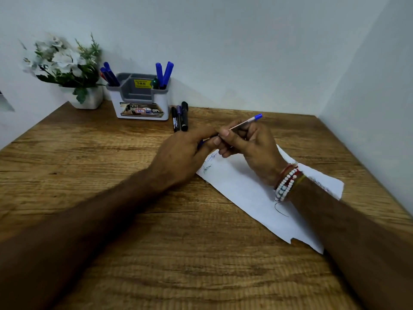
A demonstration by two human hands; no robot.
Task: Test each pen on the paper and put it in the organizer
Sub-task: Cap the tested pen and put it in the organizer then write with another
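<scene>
My wooden table (111, 220), grain running across, white paper (245, 186) lying slantwise at my right with a few scribbles, grey-white organizer (140, 108) at the back, three dark markers (180, 118) flat just beside it, flower pot (88, 99) far left.

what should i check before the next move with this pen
1. Pen held: ok, both the right hand and left hand grip it above the paper.
2. Cap on or off: cannot tell, the left hand's fingers hide that end.
3. Paper has room to test: ok, scribbles sit near its far left edge and by the right wrist, bare space between.
4. Paper lying flat: ok, though the right forearm rests over part of it.
5. Organizer has space: ok, the middle compartments look free, pens stand in both ends.
6. Markers beside the organizer: not ok, three not yet put away.
</scene>
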